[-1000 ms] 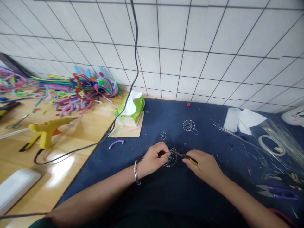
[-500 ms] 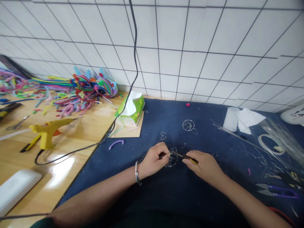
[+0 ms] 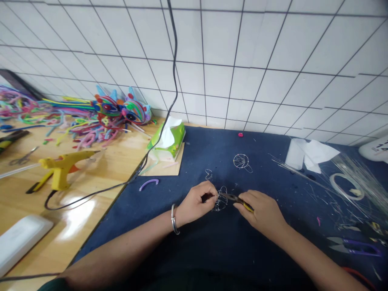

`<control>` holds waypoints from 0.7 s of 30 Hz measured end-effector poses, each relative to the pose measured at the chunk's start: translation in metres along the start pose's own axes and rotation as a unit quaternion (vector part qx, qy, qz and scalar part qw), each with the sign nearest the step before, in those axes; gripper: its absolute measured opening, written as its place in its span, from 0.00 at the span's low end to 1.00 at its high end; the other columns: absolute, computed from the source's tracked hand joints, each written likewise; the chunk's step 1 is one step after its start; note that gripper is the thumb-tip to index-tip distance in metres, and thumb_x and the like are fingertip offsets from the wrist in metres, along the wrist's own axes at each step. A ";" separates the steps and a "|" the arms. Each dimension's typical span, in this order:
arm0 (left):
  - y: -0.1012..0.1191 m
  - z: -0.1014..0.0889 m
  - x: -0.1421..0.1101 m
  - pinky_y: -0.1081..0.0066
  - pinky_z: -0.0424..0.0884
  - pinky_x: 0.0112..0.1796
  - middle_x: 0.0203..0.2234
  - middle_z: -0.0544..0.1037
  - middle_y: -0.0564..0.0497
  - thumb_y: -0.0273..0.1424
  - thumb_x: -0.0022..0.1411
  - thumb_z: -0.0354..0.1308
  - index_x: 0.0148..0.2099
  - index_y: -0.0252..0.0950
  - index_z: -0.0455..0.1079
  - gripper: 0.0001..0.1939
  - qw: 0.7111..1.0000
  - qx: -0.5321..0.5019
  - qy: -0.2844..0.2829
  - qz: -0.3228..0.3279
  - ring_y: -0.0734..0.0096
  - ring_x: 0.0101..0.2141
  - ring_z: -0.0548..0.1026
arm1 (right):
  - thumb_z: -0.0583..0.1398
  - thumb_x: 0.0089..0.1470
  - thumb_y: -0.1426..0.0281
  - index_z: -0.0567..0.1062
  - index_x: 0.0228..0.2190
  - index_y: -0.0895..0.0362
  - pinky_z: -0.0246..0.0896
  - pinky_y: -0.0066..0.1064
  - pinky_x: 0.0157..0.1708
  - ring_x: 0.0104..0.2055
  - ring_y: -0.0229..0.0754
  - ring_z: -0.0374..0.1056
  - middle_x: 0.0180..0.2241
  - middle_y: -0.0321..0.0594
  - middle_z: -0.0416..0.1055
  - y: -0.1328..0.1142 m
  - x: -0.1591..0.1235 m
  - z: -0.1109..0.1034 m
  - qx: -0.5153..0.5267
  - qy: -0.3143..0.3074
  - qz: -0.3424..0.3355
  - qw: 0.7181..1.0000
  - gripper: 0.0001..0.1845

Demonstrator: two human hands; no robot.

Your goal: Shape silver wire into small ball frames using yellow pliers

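Blue mat (image 3: pixel 209 151) under your work, the wire frame (image 3: pixel 221 203) sits between your hands, nearer your left hand (image 3: pixel 197 199), fingertips pinched on its edge, while your right hand (image 3: pixel 263 207) grips the pliers (image 3: pixel 234 197) crosswise, nose pointing left, bite unclear.

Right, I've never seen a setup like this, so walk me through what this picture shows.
There's no machine, just a person's two bare hands, seen from a camera worn on that person's head, facing forward and down. The left hand pinches a small wire piece; the right hand holds pliers, their tips close to those fingers. On the dark blue surface lie a round wire frame, purple snips and loose wires. On the wooden tabletop sits a yellow glue gun.
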State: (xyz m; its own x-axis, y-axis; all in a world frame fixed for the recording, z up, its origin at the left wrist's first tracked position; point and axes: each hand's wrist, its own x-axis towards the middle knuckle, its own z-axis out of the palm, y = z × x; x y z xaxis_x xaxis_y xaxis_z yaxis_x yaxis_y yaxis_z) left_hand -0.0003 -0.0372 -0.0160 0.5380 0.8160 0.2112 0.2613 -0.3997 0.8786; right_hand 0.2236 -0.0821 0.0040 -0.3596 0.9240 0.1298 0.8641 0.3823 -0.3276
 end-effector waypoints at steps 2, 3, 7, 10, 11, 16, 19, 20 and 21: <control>0.002 0.000 0.000 0.73 0.63 0.31 0.27 0.67 0.52 0.21 0.54 0.52 0.31 0.33 0.64 0.04 1.000 -0.003 -0.008 -0.011 0.76 0.28 0.65 | 0.52 0.56 0.61 0.71 0.32 0.54 0.54 0.28 0.33 0.31 0.36 0.63 0.26 0.36 0.67 0.000 0.000 0.001 -0.001 0.006 -0.004 1.000 0.12; 0.003 0.000 0.001 0.74 0.63 0.31 0.27 0.67 0.52 0.21 0.54 0.52 0.31 0.33 0.64 0.03 1.000 -0.006 -0.012 -0.018 0.76 0.27 0.65 | 0.52 0.56 0.61 0.71 0.32 0.54 0.54 0.28 0.34 0.31 0.36 0.63 0.26 0.36 0.68 0.001 0.000 0.001 -0.001 0.008 -0.005 1.000 0.12; 0.006 -0.001 0.001 0.74 0.63 0.30 0.28 0.66 0.52 0.23 0.55 0.52 0.32 0.33 0.64 0.02 0.998 -0.029 -0.016 -0.046 0.77 0.27 0.65 | 0.52 0.56 0.61 0.71 0.32 0.54 0.54 0.28 0.33 0.30 0.36 0.63 0.26 0.36 0.68 0.001 0.000 0.001 -0.001 0.007 0.001 1.000 0.13; 0.006 -0.001 0.001 0.74 0.64 0.30 0.28 0.67 0.51 0.24 0.56 0.53 0.32 0.32 0.65 0.01 0.997 -0.043 -0.014 -0.056 0.76 0.28 0.66 | 0.51 0.56 0.61 0.71 0.31 0.54 0.54 0.28 0.32 0.30 0.36 0.63 0.26 0.36 0.67 0.000 0.001 0.001 -0.003 0.006 0.006 1.000 0.13; 0.006 -0.001 0.001 0.74 0.64 0.30 0.28 0.67 0.51 0.24 0.56 0.53 0.32 0.32 0.65 0.01 0.997 -0.045 -0.012 -0.058 0.76 0.28 0.66 | 0.51 0.56 0.61 0.71 0.31 0.54 0.54 0.28 0.32 0.30 0.36 0.63 0.26 0.36 0.67 0.000 0.001 0.001 -0.003 0.005 0.006 1.000 0.13; 0.003 -0.001 0.001 0.74 0.64 0.31 0.28 0.68 0.51 0.24 0.57 0.52 0.32 0.32 0.66 0.02 0.998 -0.040 -0.002 -0.049 0.76 0.28 0.66 | 0.51 0.56 0.61 0.71 0.32 0.54 0.54 0.28 0.32 0.30 0.36 0.63 0.26 0.36 0.67 0.000 0.001 0.002 -0.004 0.004 0.002 1.000 0.13; 0.002 -0.001 0.001 0.73 0.64 0.30 0.28 0.69 0.51 0.25 0.57 0.52 0.32 0.32 0.66 0.03 0.998 -0.036 0.002 -0.044 0.76 0.28 0.66 | 0.51 0.56 0.61 0.71 0.32 0.55 0.55 0.28 0.32 0.30 0.36 0.63 0.26 0.36 0.68 0.000 0.001 0.001 -0.008 0.002 0.000 1.000 0.13; 0.002 -0.001 0.001 0.74 0.64 0.30 0.27 0.69 0.51 0.25 0.57 0.52 0.32 0.32 0.67 0.03 0.998 -0.035 0.003 -0.043 0.76 0.27 0.66 | 0.51 0.56 0.62 0.71 0.32 0.55 0.55 0.28 0.31 0.30 0.36 0.63 0.26 0.36 0.68 0.000 0.001 0.000 -0.009 0.006 -0.003 1.000 0.13; 0.002 -0.002 0.001 0.74 0.64 0.30 0.27 0.69 0.51 0.25 0.58 0.52 0.32 0.32 0.67 0.03 0.999 -0.034 0.002 -0.043 0.76 0.27 0.66 | 0.51 0.56 0.62 0.71 0.31 0.55 0.55 0.28 0.31 0.29 0.36 0.63 0.25 0.36 0.68 0.000 0.001 0.000 -0.012 0.012 -0.008 1.000 0.12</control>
State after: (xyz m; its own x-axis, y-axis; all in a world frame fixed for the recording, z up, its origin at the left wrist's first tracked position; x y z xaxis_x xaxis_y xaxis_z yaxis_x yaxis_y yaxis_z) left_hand -0.0005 -0.0367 -0.0132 0.5125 0.8479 0.1358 0.2514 -0.2994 0.9204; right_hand 0.2231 -0.0813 0.0041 -0.3646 0.9179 0.1568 0.8666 0.3961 -0.3034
